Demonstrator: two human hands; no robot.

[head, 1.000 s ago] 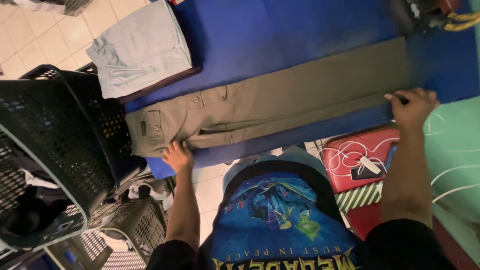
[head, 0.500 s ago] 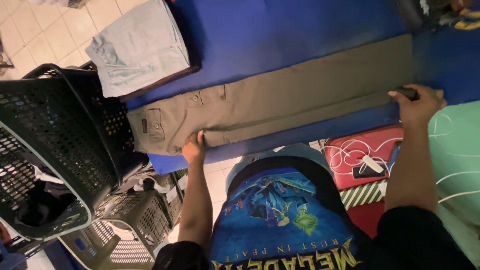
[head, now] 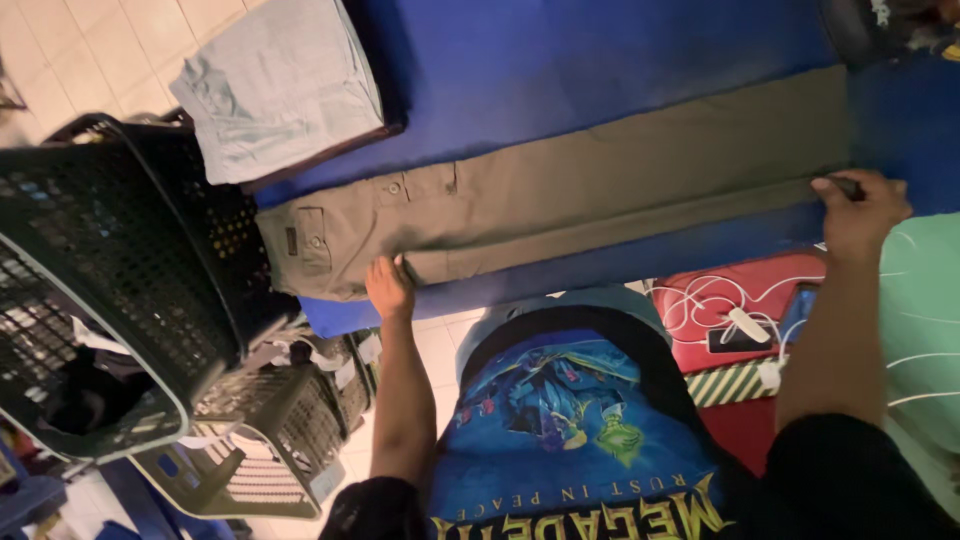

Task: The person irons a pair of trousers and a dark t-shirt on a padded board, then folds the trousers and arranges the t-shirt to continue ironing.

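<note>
Black basket (head: pixel 110 260) holds, seemingly, dark clothes.

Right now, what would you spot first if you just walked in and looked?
Long olive trousers lie flat across a blue table, with the left hand pressing the waist end and the right hand at the leg end. A black laundry basket sits by the waist end, and a folded grey garment lies on the table's corner.
</note>
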